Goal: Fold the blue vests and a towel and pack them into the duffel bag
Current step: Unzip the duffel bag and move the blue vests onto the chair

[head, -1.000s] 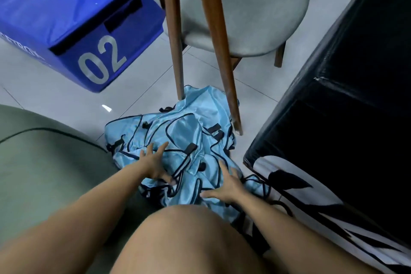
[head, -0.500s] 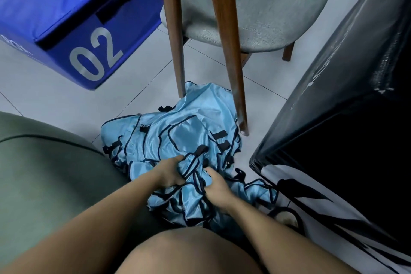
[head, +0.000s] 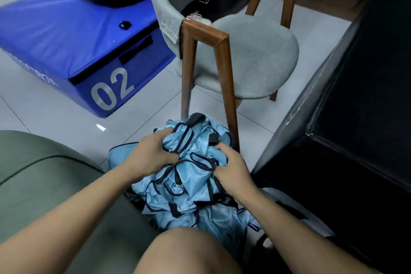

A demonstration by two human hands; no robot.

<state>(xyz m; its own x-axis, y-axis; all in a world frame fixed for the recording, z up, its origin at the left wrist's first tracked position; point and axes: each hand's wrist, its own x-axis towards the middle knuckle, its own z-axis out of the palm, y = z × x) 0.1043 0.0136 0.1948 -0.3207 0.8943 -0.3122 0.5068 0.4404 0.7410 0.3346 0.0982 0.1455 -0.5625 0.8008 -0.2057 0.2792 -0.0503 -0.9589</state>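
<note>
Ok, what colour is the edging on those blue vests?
Dark navy, almost black, on the shiny light blue vests, clearest in the head view.

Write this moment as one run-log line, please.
left hand: grips vests | right hand: grips vests | vests: bunched, unfolded | fold: not begun

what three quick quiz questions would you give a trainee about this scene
1. True or false: the left hand and the right hand both grip the bunched blue vests.
2. Which number is printed on the blue box? A) 02 B) 07 C) 20
3. Fill the gap: the vests sit close beside a wooden ___ of the chair.

Key: 1 true; 2 A; 3 leg
</note>
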